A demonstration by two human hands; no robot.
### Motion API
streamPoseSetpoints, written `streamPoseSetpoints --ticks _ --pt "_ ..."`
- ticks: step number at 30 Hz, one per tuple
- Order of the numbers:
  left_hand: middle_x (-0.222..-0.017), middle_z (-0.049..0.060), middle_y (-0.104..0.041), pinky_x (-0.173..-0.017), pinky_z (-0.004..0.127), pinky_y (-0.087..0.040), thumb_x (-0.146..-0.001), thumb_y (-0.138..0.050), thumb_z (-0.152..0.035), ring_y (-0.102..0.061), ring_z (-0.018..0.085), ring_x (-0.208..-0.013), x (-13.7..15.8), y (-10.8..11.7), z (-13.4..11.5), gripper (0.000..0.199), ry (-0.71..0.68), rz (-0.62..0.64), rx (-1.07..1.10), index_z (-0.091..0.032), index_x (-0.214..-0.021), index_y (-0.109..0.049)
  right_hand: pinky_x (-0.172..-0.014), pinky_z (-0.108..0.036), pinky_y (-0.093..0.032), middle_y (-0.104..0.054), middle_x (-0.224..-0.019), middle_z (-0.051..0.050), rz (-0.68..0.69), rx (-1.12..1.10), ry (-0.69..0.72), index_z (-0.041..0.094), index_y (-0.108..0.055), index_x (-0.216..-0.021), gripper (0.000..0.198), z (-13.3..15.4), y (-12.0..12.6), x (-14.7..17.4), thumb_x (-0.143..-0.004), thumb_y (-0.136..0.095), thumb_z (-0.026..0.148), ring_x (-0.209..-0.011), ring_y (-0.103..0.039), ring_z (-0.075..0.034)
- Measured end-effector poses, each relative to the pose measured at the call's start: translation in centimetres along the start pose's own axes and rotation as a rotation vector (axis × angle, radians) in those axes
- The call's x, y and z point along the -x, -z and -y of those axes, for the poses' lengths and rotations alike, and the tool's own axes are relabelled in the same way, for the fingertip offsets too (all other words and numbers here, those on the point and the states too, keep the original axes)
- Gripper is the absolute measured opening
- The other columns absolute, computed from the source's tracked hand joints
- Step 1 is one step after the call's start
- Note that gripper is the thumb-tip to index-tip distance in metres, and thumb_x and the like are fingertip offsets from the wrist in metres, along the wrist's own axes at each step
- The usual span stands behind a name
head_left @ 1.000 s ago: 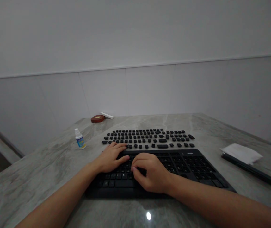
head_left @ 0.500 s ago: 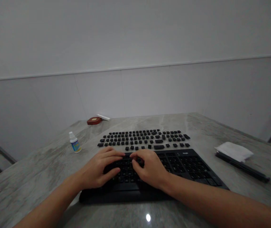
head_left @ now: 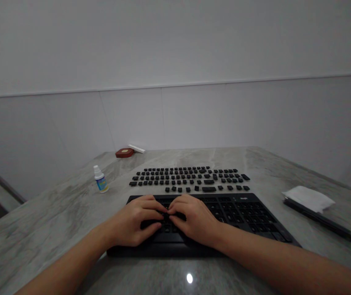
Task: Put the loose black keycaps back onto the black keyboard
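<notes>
A black keyboard (head_left: 249, 215) lies on the marbled table in front of me, its key area looking largely stripped of keycaps. My left hand (head_left: 140, 219) rests over its left half, fingers stretched to the right and thumb apart. Beside it, my right hand (head_left: 192, 217) bends over the middle of the keyboard. Its thumb and index fingertips are close together, meeting the left fingertips; anything between them is too small to make out. Beyond the keyboard, loose black keycaps (head_left: 209, 182) are laid out in rows.
At the left stands a small white bottle (head_left: 102, 183) with a blue-yellow label. A reddish-brown case (head_left: 124, 153) and a white strip (head_left: 137, 148) lie at the back. To the right are white tissue (head_left: 309, 197) and a black stick-like tool (head_left: 319, 219). A wall closes off the back.
Both hands have come slightly nearer to me over the keyboard, and their fingertips now meet. The whole view has shifted a little.
</notes>
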State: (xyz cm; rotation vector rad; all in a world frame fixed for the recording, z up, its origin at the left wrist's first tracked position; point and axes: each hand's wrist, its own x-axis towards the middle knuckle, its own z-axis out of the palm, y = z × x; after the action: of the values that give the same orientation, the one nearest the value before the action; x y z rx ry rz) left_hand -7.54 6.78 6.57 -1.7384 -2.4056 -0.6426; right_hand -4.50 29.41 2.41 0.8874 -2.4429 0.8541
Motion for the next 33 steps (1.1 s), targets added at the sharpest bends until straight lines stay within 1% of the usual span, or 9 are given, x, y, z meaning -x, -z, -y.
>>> streamPoseSetpoints --ticks 5,9,15,19,22,26,29,33 --pt "-0.108 0.008 -0.072 -0.088 0.038 -0.053 -0.091 -0.058 -0.017 -0.065 0.023 -0.098 -0.1 -0.2 0.1 0.020 -0.008 -0.034 0.028 -0.020 -0.103 -0.073 -0.078 -0.030 -0.053 -0.075 -0.090 -0.004 0.022 0.020 0.066 0.018 -0.071 -0.085 0.011 -0.2 -0.1 0.0 -0.081 -0.067 0.009 -0.085 -0.066 -0.019" --pt "-0.107 0.007 -0.071 -0.087 0.037 -0.052 -0.091 -0.060 -0.017 -0.064 0.022 -0.097 0.0 -0.4 0.3 0.016 -0.010 -0.051 0.041 -0.020 -0.100 -0.073 -0.076 -0.029 -0.051 -0.074 -0.086 -0.004 0.016 0.034 0.098 0.018 -0.069 -0.081 0.007 -0.1 0.0 0.1 -0.083 -0.067 0.012 -0.083 -0.064 -0.019" --pt "-0.095 0.004 -0.071 -0.083 0.033 -0.051 -0.089 -0.066 -0.017 -0.063 0.019 -0.090 0.0 -0.7 0.4 0.003 -0.006 -0.071 0.107 -0.018 -0.091 -0.068 -0.071 -0.028 -0.049 -0.071 -0.080 -0.004 -0.017 -0.030 0.232 0.018 -0.066 -0.079 0.007 0.5 0.3 0.2 -0.081 -0.065 0.011 -0.076 -0.061 -0.017" --pt "-0.088 0.003 -0.069 -0.079 0.030 -0.050 -0.088 -0.066 -0.014 -0.062 0.018 -0.086 -0.1 -1.0 0.2 0.005 0.007 -0.080 0.152 -0.018 -0.091 -0.066 -0.067 -0.029 -0.048 -0.070 -0.076 -0.004 -0.034 -0.072 0.273 0.017 -0.065 -0.077 0.007 0.6 0.4 0.3 -0.078 -0.063 0.011 -0.072 -0.060 -0.018" --pt "-0.088 0.004 -0.069 -0.080 0.030 -0.050 -0.088 -0.064 -0.012 -0.061 0.018 -0.087 -0.1 -1.2 0.0 0.007 -0.010 -0.072 0.165 -0.018 -0.092 -0.067 -0.065 -0.030 -0.048 -0.070 -0.074 -0.004 -0.029 -0.087 0.300 0.018 -0.065 -0.075 0.007 0.6 0.5 0.3 -0.076 -0.061 0.012 -0.070 -0.059 -0.018" --pt "-0.089 0.004 -0.069 -0.080 0.031 -0.050 -0.089 -0.061 -0.010 -0.062 0.018 -0.087 -0.3 -1.3 -0.3 0.011 -0.042 -0.060 0.166 -0.018 -0.091 -0.069 -0.064 -0.030 -0.048 -0.068 -0.072 -0.005 -0.037 -0.101 0.304 0.018 -0.063 -0.073 0.008 0.9 0.7 0.2 -0.074 -0.058 0.012 -0.067 -0.058 -0.018" --pt "-0.089 0.005 -0.070 -0.079 0.031 -0.051 -0.089 -0.060 -0.010 -0.062 0.018 -0.086 -0.4 -1.3 -0.4 0.013 -0.049 -0.070 0.172 -0.018 -0.087 -0.069 -0.065 -0.030 -0.048 -0.068 -0.070 -0.005 -0.069 -0.111 0.255 0.017 -0.063 -0.073 0.010 1.1 0.7 0.3 -0.074 -0.055 0.011 -0.068 -0.058 -0.018" --pt "-0.088 0.005 -0.069 -0.077 0.032 -0.050 -0.084 -0.060 -0.006 -0.061 0.019 -0.085 -0.3 -1.3 -0.3 0.014 -0.051 -0.075 0.175 -0.017 -0.082 -0.068 -0.065 -0.030 -0.047 -0.066 -0.068 -0.005 -0.095 -0.104 0.202 0.017 -0.062 -0.071 0.010 0.9 0.6 0.3 -0.076 -0.055 0.012 -0.067 -0.058 -0.018"
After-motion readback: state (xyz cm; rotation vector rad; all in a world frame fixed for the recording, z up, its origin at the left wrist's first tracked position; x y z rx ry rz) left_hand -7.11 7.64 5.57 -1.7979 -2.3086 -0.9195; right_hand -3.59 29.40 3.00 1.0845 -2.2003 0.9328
